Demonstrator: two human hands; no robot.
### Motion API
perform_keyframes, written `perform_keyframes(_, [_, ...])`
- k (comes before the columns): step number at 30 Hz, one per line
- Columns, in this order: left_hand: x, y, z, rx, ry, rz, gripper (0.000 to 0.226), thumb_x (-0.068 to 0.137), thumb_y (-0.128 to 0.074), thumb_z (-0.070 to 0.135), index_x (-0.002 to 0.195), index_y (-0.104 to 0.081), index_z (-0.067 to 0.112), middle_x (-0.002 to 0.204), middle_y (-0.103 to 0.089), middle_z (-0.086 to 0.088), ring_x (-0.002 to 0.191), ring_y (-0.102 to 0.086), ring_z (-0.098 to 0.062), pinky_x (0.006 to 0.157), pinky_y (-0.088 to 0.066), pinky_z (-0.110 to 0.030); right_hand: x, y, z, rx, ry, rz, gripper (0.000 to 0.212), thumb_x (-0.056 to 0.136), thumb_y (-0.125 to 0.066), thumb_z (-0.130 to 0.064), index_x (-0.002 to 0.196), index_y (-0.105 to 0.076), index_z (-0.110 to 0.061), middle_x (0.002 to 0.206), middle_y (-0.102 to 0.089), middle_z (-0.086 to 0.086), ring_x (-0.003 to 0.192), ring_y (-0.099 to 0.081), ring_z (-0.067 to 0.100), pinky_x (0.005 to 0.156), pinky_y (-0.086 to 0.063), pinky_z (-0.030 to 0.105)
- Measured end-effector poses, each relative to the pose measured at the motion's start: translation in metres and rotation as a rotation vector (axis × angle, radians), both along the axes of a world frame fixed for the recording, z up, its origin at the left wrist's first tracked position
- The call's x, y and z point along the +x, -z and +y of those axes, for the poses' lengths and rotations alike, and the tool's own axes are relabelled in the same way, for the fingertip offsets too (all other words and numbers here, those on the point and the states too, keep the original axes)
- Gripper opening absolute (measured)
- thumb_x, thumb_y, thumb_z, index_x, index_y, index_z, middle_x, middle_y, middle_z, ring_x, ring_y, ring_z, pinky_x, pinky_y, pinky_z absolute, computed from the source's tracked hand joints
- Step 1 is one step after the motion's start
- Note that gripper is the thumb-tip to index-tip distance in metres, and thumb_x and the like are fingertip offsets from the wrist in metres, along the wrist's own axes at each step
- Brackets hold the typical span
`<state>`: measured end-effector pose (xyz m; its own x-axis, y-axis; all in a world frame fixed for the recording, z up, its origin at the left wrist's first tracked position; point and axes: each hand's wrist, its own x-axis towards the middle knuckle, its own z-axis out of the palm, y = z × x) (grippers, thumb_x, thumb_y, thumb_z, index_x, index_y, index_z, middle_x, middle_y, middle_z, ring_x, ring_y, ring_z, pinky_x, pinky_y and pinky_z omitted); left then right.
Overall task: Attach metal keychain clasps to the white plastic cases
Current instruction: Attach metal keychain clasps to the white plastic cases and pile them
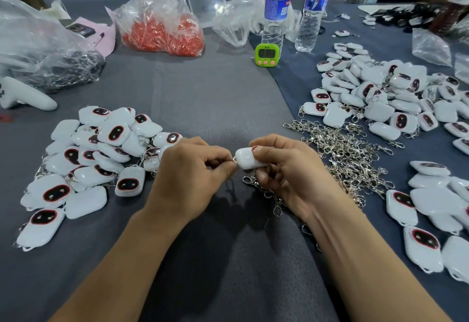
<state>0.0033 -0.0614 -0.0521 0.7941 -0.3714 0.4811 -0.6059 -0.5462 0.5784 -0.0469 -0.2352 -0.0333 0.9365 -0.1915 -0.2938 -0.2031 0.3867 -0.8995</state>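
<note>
Steady the white case (247,161) in the right hand's (286,169) curled fingers; left hand (193,169) pinches at its corner, likely on a hidden clasp

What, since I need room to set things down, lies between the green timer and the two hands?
Only bare grey cloth lies between the green timer and the left hand and right hand, in the head view.

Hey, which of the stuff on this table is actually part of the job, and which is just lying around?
In use: white case held in right hand, left hand pinching its end; loose clasps; case piles.
Lying about: green timer, two water bottles, bag of red bits.
</note>
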Motion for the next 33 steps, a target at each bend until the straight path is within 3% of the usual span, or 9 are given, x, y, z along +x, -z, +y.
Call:
perform_keyframes(5, [0.001, -0.002, -0.007, -0.404, 0.212, 0.475, 0.019, 0.083, -0.08, 0.015, 0.085, -0.081, 0.034, 0.065, -0.073, 0.003, 0.056, -0.062, -0.007, 0.059, -0.05, -0.018, 0.001, -0.003, -0.002, 0.125, -0.018, -0.016, 0.011, 0.094, -0.055, 0.004, 0.095, -0.064, -0.002, 0.065, -0.068, 0.015, 0.037, -0.047, 0.012, 0.033, -0.03, 0.017])
perform_keyframes(9, [0.0, -0.001, -0.013, -0.546, 0.266, 0.631, 0.008, 0.08, -0.075, 0.025, 0.08, -0.083, 0.026, 0.054, -0.063, 0.001, 0.054, -0.054, -0.01, 0.061, -0.046, -0.018, -0.001, -0.004, -0.007, 0.137, -0.025, -0.024, 0.012, 0.093, -0.054, 0.004, 0.096, -0.064, -0.003, 0.067, -0.068, 0.018, 0.037, -0.047, 0.013, 0.033, -0.031, 0.016])
perform_keyframes(12, [0.001, 0.0, -0.011, -0.418, 0.191, 0.477, 0.005, 0.082, -0.078, 0.022, 0.082, -0.082, 0.026, 0.055, -0.061, 0.001, 0.054, -0.052, -0.005, 0.058, -0.042, -0.017, -0.002, -0.003, -0.006, 0.101, -0.001, -0.045, 0.012, 0.092, -0.057, 0.003, 0.095, -0.065, -0.005, 0.068, -0.069, 0.015, 0.037, -0.047, 0.013, 0.036, -0.034, 0.018])
perform_keyframes(17, [0.001, 0.0, -0.004, 0.264, 0.083, -0.186, 0.018, 0.085, -0.07, 0.028, 0.072, -0.077, 0.018, 0.065, -0.053, 0.001, 0.068, -0.049, -0.018, 0.066, -0.041, -0.032, -0.001, 0.004, 0.004, -0.223, 0.05, -0.079, 0.011, 0.091, -0.063, 0.003, 0.094, -0.066, -0.008, 0.052, -0.056, 0.011, 0.036, -0.043, 0.014, 0.037, -0.031, 0.017])
perform_keyframes(19, [-0.002, 0.001, -0.007, 0.24, 0.043, -0.176, 0.018, 0.086, -0.073, 0.026, 0.072, -0.076, 0.017, 0.063, -0.053, -0.001, 0.066, -0.048, -0.019, 0.064, -0.037, -0.032, -0.001, 0.004, 0.006, -0.207, 0.072, -0.071, 0.011, 0.092, -0.063, 0.002, 0.095, -0.067, -0.008, 0.058, -0.061, 0.013, 0.037, -0.044, 0.013, 0.037, -0.032, 0.017])
perform_keyframes(24, [-0.003, 0.002, -0.013, -0.312, 0.116, 0.44, 0.012, 0.09, -0.073, 0.024, 0.08, -0.081, 0.024, 0.048, -0.052, 0.009, 0.049, -0.042, -0.002, 0.05, -0.035, -0.016, 0.001, -0.001, -0.002, 0.077, 0.05, -0.023, 0.014, 0.095, -0.056, 0.002, 0.098, -0.068, -0.005, 0.071, -0.072, 0.01, 0.041, -0.049, 0.011, 0.04, -0.043, 0.018])
perform_keyframes(27, [-0.004, -0.001, -0.016, -0.418, 0.194, 0.567, 0.014, 0.088, -0.07, 0.028, 0.083, -0.082, 0.027, 0.048, -0.051, 0.006, 0.052, -0.041, -0.008, 0.053, -0.035, -0.017, 0.001, -0.001, -0.003, 0.152, 0.033, -0.021, 0.015, 0.095, -0.054, 0.003, 0.099, -0.067, -0.004, 0.072, -0.071, 0.011, 0.039, -0.049, 0.011, 0.038, -0.041, 0.017])
perform_keyframes(31, [-0.007, -0.001, -0.015, -0.395, 0.143, 0.468, 0.016, 0.085, -0.071, 0.028, 0.075, -0.081, 0.023, 0.047, -0.048, 0.006, 0.049, -0.039, -0.009, 0.051, -0.035, -0.02, 0.001, 0.001, 0.0, 0.127, 0.043, -0.062, 0.015, 0.094, -0.056, 0.003, 0.095, -0.068, -0.006, 0.069, -0.069, 0.011, 0.038, -0.046, 0.011, 0.037, -0.037, 0.017])
perform_keyframes(33, [-0.006, 0.001, -0.012, -0.054, 0.043, 0.154, 0.022, 0.084, -0.067, 0.031, 0.069, -0.077, 0.018, 0.053, -0.054, 0.004, 0.054, -0.048, -0.014, 0.054, -0.037, -0.029, 0.0, 0.004, 0.004, -0.085, 0.083, -0.148, 0.014, 0.09, -0.061, 0.002, 0.094, -0.069, -0.009, 0.067, -0.067, 0.009, 0.039, -0.047, 0.014, 0.039, -0.038, 0.019])
